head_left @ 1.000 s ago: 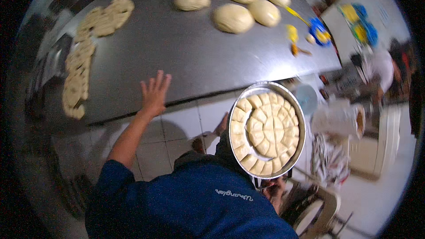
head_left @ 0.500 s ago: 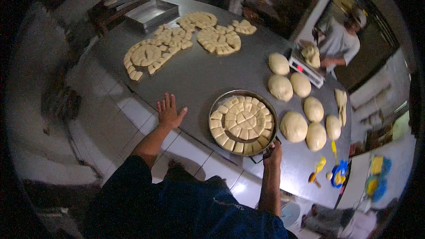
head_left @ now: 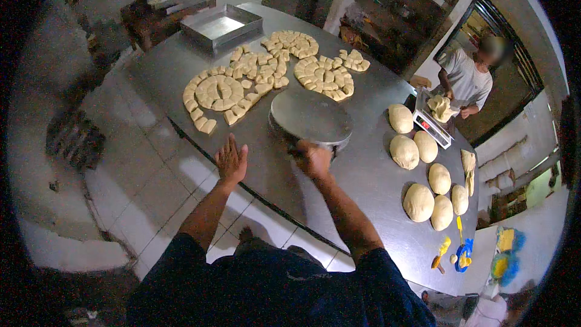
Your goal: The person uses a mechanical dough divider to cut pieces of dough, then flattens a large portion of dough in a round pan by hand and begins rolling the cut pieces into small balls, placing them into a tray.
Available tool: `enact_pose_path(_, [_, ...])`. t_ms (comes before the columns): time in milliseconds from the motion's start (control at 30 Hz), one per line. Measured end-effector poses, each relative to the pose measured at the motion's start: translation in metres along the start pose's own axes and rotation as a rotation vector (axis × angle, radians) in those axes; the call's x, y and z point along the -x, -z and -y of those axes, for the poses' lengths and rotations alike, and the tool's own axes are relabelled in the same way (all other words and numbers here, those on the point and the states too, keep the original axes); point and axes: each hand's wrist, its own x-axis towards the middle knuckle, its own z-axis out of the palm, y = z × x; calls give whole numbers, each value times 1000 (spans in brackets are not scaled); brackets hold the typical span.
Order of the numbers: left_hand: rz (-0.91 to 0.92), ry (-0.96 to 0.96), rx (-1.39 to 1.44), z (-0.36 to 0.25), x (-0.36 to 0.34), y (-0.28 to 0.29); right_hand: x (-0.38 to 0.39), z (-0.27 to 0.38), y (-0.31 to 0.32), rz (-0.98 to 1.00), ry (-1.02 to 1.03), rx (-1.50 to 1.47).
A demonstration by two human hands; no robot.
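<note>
A round metal pan (head_left: 310,118) was held upside down on the steel worktop (head_left: 363,181), near its front edge, so tipping out the dough pieces was judged the step in hand; a clean lift would be called for next. The right hand (head_left: 313,158) was clamped on the pan's rim, arm extended. The left hand (head_left: 232,160) was laid flat, fingers spread, holding nothing.

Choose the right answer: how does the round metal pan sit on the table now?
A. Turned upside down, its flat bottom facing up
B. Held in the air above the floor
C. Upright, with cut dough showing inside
A: the round pan shows only its bare flat bottom on the steel table, gripped at its near edge by the right hand.
</note>
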Motion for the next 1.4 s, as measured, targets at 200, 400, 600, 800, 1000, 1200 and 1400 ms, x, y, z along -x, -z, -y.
enact_pose_path(200, [-42, -85, -374, -4, -14, -60, -1, 61, 4, -37, -153, -403])
enact_pose_path(400, [-47, -122, -305, -5, -60, -91, -48, 12, -65, 81, -76, 311])
enact_pose_path(600, [-129, -183, -342, 36, -87, -97, -150, 24, -64, 294, -157, 49])
enact_pose_path(800, [-136, -231, -372, 32, -100, -102, -138, -15, -122, 398, -177, 117])
enact_pose_path(1000, [-35, -193, -331, 37, -100, -95, -50, 34, -85, 359, -352, -316])
enact_pose_path(1200, [-17, -194, -234, 32, -104, -99, -34, 42, -141, -81, -72, 62])
enact_pose_path(1400, [-53, -212, -195, 52, -112, -96, -63, 45, -124, -90, 51, 32])
